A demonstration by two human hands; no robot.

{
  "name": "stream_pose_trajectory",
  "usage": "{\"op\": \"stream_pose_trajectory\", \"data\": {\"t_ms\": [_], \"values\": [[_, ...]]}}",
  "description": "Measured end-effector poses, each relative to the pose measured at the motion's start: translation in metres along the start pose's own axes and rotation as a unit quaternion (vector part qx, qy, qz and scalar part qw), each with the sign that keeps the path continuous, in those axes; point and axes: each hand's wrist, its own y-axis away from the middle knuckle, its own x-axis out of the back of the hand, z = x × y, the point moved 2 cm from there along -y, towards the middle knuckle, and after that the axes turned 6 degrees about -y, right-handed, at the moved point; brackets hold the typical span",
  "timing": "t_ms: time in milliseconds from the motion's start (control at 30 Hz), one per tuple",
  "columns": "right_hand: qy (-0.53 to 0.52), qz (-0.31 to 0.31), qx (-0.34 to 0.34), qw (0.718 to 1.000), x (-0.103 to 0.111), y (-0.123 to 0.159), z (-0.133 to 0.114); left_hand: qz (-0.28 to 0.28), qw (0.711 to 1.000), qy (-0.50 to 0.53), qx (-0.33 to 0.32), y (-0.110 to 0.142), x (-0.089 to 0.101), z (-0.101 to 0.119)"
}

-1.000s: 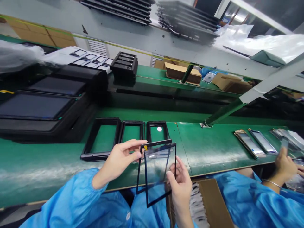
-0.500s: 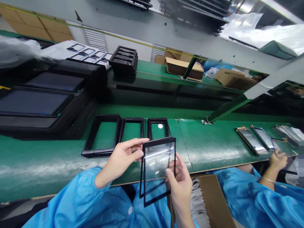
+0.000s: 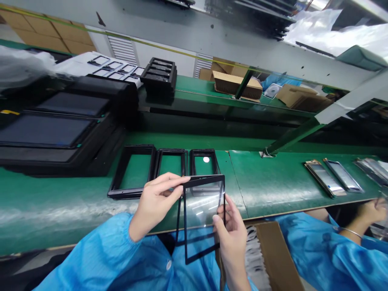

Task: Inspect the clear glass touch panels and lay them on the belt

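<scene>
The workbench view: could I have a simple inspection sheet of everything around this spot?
Surface: green bench, glossy, with a seam.
Things: clear black-bordered panel, held tilted; thin black frame partly behind it; black frames lying beyond.
Clutter: dark screens stacked at left; flat panels at right; cardboard box below the bench edge.
Hands: left hand pinches the frame near its upper corner; right hand grips the panel's right edge.
Cables: nothing seen.
Surroundings: another person's hand, blurred; shelf behind, holding boxes.
</scene>
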Motion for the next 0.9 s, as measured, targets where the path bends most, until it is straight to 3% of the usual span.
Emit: {"op": "stream_pose_trajectory", "data": {"t_ms": [233, 500, 667, 900], "values": [[0.011, 0.036, 0.018, 0.999, -0.002, 0.002, 0.006, 0.013, 0.998, 0.055, 0.026, -0.002, -0.005, -0.005], [-0.002, 0.038, 0.029, 0.999, -0.004, 0.004, 0.011, -0.054, 0.985, 0.144, 0.085, -0.003, -0.006, -0.005], [-0.005, 0.025, 0.029, 0.999, -0.003, 0.003, 0.012, -0.039, 0.975, 0.166, 0.141, -0.003, 0.0, -0.002], [0.009, 0.018, 0.03, 0.999, -0.004, 0.003, 0.007, -0.056, 0.976, 0.171, 0.119, -0.003, 0.001, -0.003]]}}
